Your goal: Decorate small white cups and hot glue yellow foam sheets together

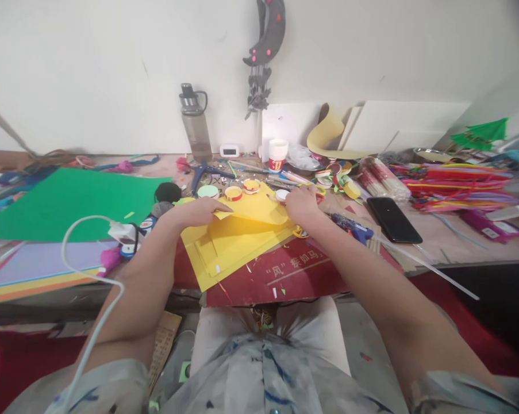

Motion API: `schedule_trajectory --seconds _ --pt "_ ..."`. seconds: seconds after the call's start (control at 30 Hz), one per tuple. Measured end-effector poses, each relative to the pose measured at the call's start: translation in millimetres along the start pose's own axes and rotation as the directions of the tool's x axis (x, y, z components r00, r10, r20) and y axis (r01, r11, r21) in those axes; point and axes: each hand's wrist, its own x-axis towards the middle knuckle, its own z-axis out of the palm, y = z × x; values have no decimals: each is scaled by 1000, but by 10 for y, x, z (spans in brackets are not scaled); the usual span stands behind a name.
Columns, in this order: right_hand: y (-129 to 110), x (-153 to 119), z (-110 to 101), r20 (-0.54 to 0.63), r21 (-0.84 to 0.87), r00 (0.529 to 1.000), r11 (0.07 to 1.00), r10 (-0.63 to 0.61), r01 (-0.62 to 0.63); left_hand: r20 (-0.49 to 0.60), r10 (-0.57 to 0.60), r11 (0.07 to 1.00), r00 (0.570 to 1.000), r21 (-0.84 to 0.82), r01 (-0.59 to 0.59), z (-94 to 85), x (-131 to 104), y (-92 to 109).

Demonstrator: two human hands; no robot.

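Observation:
A sheet of yellow paper (254, 223) bows upward between my two hands, over several more yellow sheets (199, 270). My left hand (204, 211) is closed on its left edge, thumb on top. At the right edge, my right hand (301, 202) grips the same sheet with bent fingers, partly hidden from view. Under the yellow pile lies a dark red board (302, 276) with printed characters. Just beyond the paper stand small round paper-rimmed pieces, among them a yellow-and-red one (233, 194) and a pale green one (208, 191).
A green sheet (78, 201) covers the left side. Behind stand a water bottle (196, 123) and a paper cup (277, 155). To the right are a blue glue gun (354, 227), a black phone (394, 219) and bundled pipe cleaners (453, 184). A white cable (116, 299) crosses my left arm.

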Motion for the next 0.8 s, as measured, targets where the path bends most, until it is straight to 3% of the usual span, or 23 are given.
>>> schedule_trajectory --seconds 0.1,0.27,0.4,0.53,0.6,0.8 --pt "-41 148 -18 11 9 1000 1000 14 -14 71 43 999 997 -11 -42 -30 -27 53" --pt "-106 357 -45 11 24 1000 999 22 -22 75 62 998 995 0 -62 -37 -44 124" --pt "-11 288 -117 -25 96 999 995 38 -35 41 10 1000 999 16 -11 -8 -34 116" --pt "347 -138 -198 -148 258 988 966 48 -9 21 -21 1000 1000 16 21 17 -25 88" --pt "590 -467 -176 -233 343 964 938 124 -38 19 -12 1000 1000 14 12 21 -21 84" --pt "1121 -1434 216 -332 459 868 867 369 -193 -12 -18 1000 1000 18 19 26 31 67"
